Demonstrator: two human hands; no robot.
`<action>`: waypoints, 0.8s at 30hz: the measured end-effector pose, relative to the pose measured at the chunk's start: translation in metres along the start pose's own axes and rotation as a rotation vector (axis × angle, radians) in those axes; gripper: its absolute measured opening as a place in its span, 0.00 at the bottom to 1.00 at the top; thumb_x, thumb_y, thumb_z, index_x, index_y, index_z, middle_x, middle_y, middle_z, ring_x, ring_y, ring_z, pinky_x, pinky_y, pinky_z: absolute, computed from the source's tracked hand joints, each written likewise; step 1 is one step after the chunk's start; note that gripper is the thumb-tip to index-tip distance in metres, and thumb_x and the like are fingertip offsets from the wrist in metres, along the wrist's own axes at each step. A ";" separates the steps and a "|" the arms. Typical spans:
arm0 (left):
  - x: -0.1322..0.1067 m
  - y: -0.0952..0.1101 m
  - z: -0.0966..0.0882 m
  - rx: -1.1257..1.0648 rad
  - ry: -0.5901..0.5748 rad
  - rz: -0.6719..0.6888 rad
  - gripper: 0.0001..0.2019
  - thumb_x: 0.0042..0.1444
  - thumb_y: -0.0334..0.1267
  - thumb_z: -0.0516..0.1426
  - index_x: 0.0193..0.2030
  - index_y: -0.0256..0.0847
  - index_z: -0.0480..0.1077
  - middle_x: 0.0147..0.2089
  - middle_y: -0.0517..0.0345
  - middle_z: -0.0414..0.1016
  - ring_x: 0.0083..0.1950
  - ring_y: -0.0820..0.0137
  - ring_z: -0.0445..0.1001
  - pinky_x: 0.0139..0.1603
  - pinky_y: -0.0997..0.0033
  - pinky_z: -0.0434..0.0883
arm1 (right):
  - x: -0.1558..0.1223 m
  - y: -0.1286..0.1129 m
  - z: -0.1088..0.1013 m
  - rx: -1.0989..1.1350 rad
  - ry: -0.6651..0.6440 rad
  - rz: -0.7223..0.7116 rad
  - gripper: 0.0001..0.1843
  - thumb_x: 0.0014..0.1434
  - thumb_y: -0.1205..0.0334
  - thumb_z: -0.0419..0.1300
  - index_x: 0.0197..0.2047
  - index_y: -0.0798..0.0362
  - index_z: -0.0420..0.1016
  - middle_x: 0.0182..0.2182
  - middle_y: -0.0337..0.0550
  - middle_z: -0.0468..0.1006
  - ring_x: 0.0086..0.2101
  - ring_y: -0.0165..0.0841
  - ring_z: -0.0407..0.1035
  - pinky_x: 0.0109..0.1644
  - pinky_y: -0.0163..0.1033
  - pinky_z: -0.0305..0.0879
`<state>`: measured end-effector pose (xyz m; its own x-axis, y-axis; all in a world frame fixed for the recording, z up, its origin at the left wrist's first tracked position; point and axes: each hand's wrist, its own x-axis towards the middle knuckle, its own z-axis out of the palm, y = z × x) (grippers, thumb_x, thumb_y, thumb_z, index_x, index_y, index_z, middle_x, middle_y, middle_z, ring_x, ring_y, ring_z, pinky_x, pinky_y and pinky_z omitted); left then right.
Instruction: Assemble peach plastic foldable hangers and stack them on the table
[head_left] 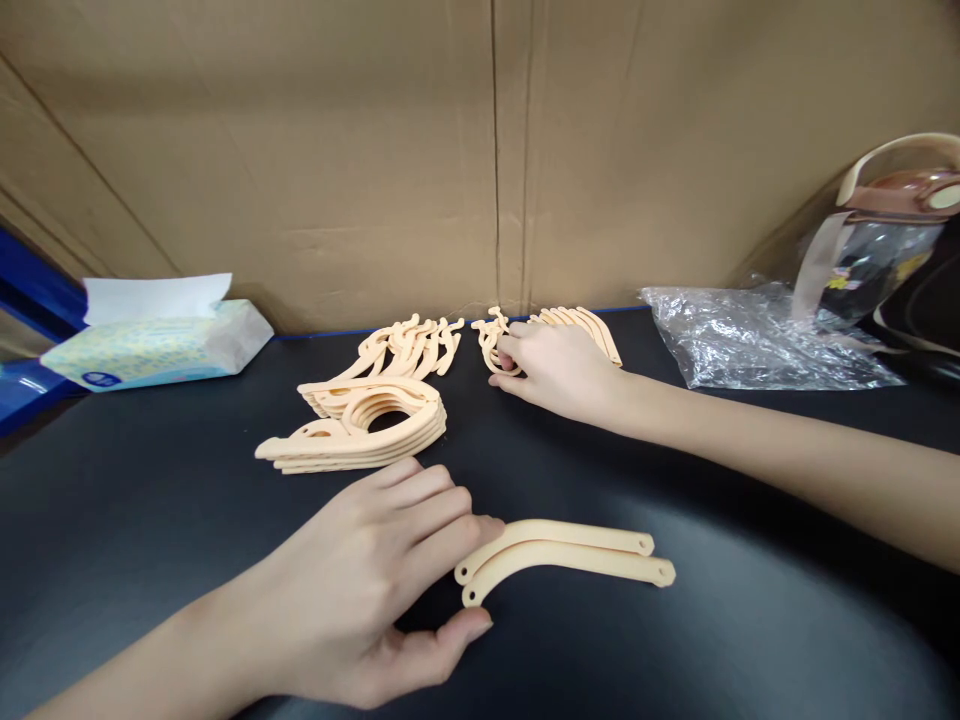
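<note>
Two curved beige plastic strips [570, 558] with a hole at each end lie side by side on the black tabletop. My left hand [397, 570] is closed around their left ends, forefinger against the upper strip and thumb beside the lower one. Farther back, my right hand [562, 370] pinches at a small cluster of beige plastic hook pieces [489, 345]; its fingertips partly cover them. Behind that hand is a row of more curved strips [589, 325]. Left of centre sits a stack of folded beige plastic hangers [405, 430].
Loose curved beige pieces [409, 345] lie behind the stack. A tissue pack [165, 345] stands at the back left. To the right are a clear plastic bag [750, 340] and a handled bottle [870, 250]. A cardboard wall [360, 170] closes off the back.
</note>
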<state>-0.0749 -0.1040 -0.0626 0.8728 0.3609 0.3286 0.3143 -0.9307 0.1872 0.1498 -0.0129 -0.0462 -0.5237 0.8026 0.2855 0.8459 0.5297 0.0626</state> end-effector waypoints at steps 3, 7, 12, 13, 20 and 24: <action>0.000 0.000 0.000 -0.004 -0.002 0.003 0.10 0.61 0.35 0.56 0.49 0.38 0.68 0.34 0.57 0.69 0.33 0.65 0.64 0.34 0.65 0.56 | 0.004 -0.002 0.003 0.012 0.007 0.014 0.09 0.64 0.62 0.58 0.38 0.58 0.76 0.40 0.48 0.81 0.35 0.36 0.73 0.31 0.39 0.50; 0.000 0.001 -0.001 -0.003 0.003 0.021 0.09 0.62 0.36 0.56 0.48 0.37 0.68 0.34 0.56 0.70 0.33 0.66 0.64 0.33 0.64 0.57 | 0.006 -0.002 0.007 0.032 0.006 0.036 0.09 0.63 0.65 0.57 0.34 0.57 0.77 0.37 0.47 0.82 0.34 0.36 0.74 0.30 0.38 0.49; 0.000 0.001 0.000 -0.030 0.008 0.017 0.12 0.61 0.36 0.57 0.51 0.37 0.68 0.35 0.56 0.71 0.33 0.65 0.65 0.34 0.64 0.57 | 0.009 0.000 0.009 0.068 0.007 0.065 0.10 0.59 0.69 0.56 0.31 0.56 0.80 0.30 0.45 0.82 0.30 0.35 0.73 0.30 0.38 0.49; 0.000 0.001 0.000 -0.034 0.004 0.017 0.13 0.61 0.35 0.57 0.52 0.37 0.68 0.35 0.56 0.72 0.33 0.65 0.65 0.34 0.64 0.57 | 0.009 0.000 0.007 0.077 0.015 0.072 0.10 0.59 0.68 0.56 0.31 0.56 0.80 0.29 0.44 0.82 0.30 0.34 0.72 0.30 0.38 0.49; -0.001 0.001 0.000 -0.025 0.000 0.014 0.11 0.61 0.37 0.57 0.49 0.38 0.69 0.33 0.57 0.71 0.33 0.65 0.65 0.33 0.64 0.57 | -0.015 -0.014 -0.019 0.171 0.033 0.081 0.10 0.59 0.66 0.60 0.28 0.54 0.79 0.23 0.37 0.76 0.26 0.29 0.67 0.30 0.36 0.49; -0.001 0.001 0.001 -0.002 0.011 0.027 0.10 0.61 0.37 0.57 0.48 0.37 0.69 0.33 0.56 0.71 0.33 0.65 0.66 0.33 0.64 0.57 | -0.040 -0.031 -0.030 0.273 -0.030 0.045 0.09 0.57 0.66 0.62 0.25 0.53 0.77 0.20 0.34 0.73 0.22 0.27 0.62 0.27 0.36 0.46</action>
<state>-0.0754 -0.1054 -0.0632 0.8768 0.3363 0.3438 0.2900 -0.9400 0.1800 0.1476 -0.0700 -0.0314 -0.4929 0.8325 0.2530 0.8117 0.5447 -0.2109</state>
